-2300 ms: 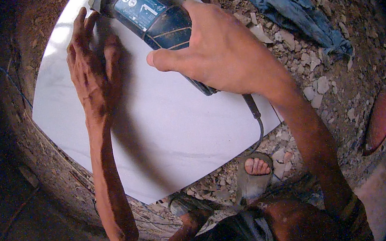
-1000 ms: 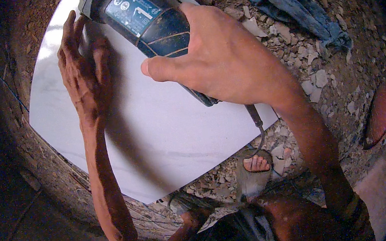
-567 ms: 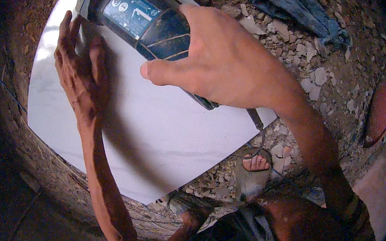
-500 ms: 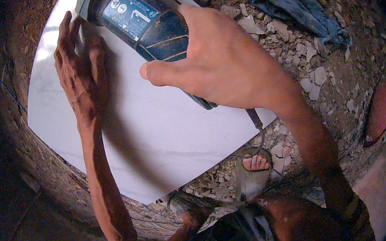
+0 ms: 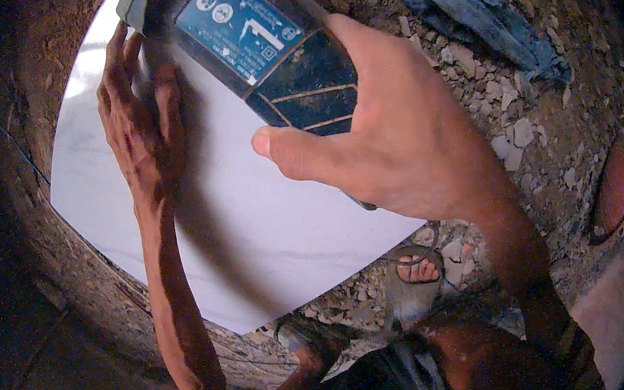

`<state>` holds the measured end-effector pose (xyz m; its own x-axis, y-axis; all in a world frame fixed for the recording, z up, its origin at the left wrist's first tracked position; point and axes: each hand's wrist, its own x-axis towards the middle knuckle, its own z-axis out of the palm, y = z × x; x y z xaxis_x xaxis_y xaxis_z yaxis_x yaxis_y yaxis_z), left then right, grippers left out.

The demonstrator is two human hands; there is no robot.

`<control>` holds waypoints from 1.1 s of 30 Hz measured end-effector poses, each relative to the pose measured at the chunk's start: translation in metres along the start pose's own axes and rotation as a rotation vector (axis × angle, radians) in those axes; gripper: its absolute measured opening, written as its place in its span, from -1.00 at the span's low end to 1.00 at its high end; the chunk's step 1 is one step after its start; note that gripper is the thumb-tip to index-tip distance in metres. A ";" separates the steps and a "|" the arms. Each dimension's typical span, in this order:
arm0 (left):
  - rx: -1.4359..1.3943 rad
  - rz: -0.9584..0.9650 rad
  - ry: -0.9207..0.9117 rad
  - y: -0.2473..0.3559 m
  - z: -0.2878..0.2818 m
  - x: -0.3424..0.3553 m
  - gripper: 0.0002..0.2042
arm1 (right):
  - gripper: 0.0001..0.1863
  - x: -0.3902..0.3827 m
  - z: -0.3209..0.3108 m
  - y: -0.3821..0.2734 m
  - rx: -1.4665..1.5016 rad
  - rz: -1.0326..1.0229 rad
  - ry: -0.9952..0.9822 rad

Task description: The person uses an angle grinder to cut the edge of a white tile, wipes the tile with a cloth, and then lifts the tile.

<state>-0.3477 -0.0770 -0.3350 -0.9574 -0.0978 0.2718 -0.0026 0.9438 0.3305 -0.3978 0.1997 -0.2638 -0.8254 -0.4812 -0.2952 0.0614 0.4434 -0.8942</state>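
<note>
A blue and black angle grinder (image 5: pixel 274 44) with a label on its side slants across the top of the view. Its grey head is cut off by the upper edge, so the disc is out of sight. My right hand (image 5: pixel 404 121) is wrapped around the rear of the body, thumb on the near side. Below it lies a large glossy white tile (image 5: pixel 292 221). My left hand (image 5: pixel 139 122) rests over the tile's left part, fingers stretched forward, fingertips close to the grinder's head; whether they touch it I cannot tell.
Broken rubble (image 5: pixel 500 106) covers the ground to the right, with a crumpled blue cloth (image 5: pixel 477 15) on it. A reddish rounded object (image 5: pixel 618 184) lies at the far right. My sandalled foot (image 5: pixel 417 269) is by the tile's near edge, close to the grinder's cord (image 5: pixel 413 254).
My right hand has brought the grinder slightly right and nearer, so it looks larger. My left hand has shifted a little right and toward me. The tile keeps nearly the same place.
</note>
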 end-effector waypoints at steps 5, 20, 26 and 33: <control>-0.053 0.124 0.109 0.005 -0.007 -0.004 -0.54 | -0.47 0.005 -0.003 -0.001 -0.076 0.021 -0.030; -0.135 0.037 -0.008 0.009 -0.006 -0.004 -0.21 | -0.35 0.041 -0.001 -0.008 0.025 0.012 -0.093; -0.072 0.016 -0.042 0.015 -0.009 0.000 -0.20 | -0.37 0.047 0.006 0.000 -0.028 -0.081 0.018; -0.070 -0.080 -0.087 0.025 -0.013 0.004 -0.20 | -0.41 0.050 -0.004 -0.008 0.031 0.029 -0.108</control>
<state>-0.3479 -0.0574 -0.3138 -0.9763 -0.1417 0.1638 -0.0630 0.9095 0.4110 -0.4421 0.1751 -0.2702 -0.7576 -0.5482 -0.3544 0.1029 0.4359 -0.8941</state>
